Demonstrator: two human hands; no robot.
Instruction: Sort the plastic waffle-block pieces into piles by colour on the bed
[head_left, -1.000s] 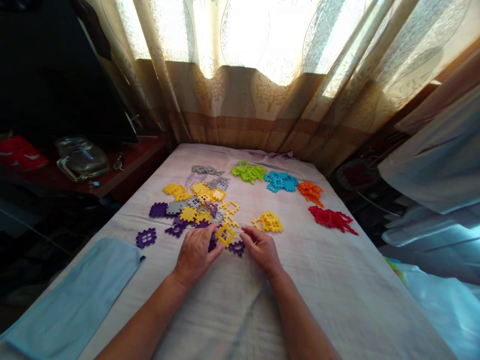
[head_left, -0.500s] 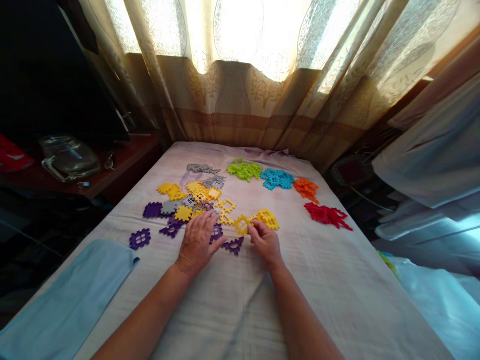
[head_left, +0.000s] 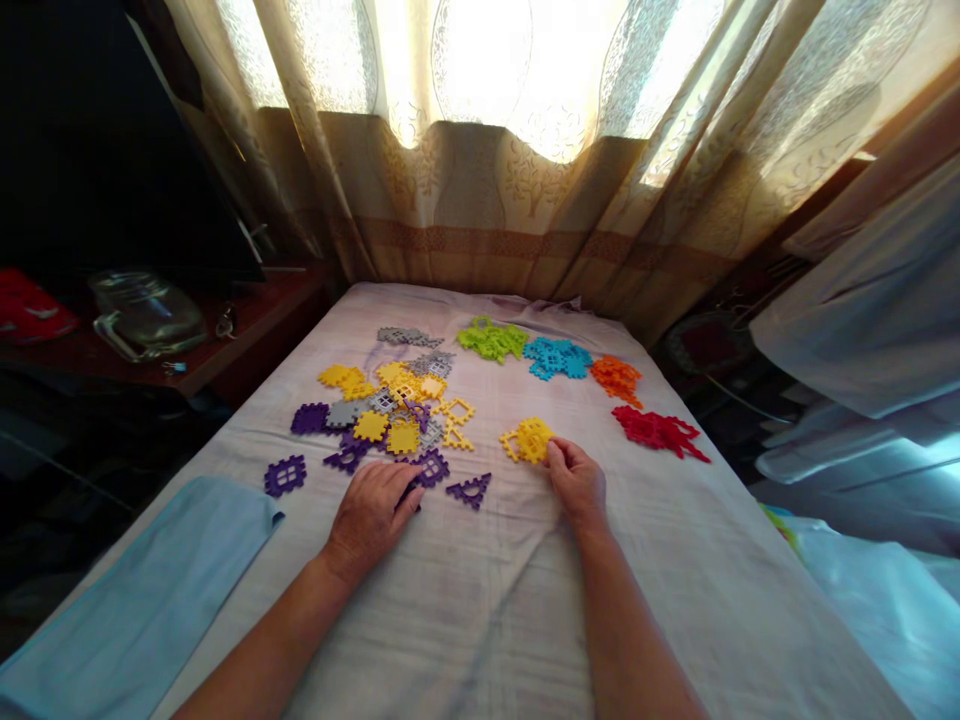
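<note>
Placing a yellow piece right of centre, I'd judge: my right fingers pinch it, release seems due; left fingers, can't tell.

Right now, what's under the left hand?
Purple pieces show by the fingertips and thumb of the left hand. Whatever lies beneath its palm is covered, so I can't tell.

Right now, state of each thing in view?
Left hand: palm down, at purple pieces
Right hand: fingertips at yellow pile, grip unclear
Yellow pile: stacked
Mixed yellow, grey and purple pieces: overlapping
Purple triangle: flat, apart
Grey pile: heaped
Green pile: heaped
Blue pile: heaped
Orange pile: heaped
Red pile: heaped
Light blue cloth: spread flat
Curtain: drawn across
Screen: dark
Glass jug: contents unclear
</note>
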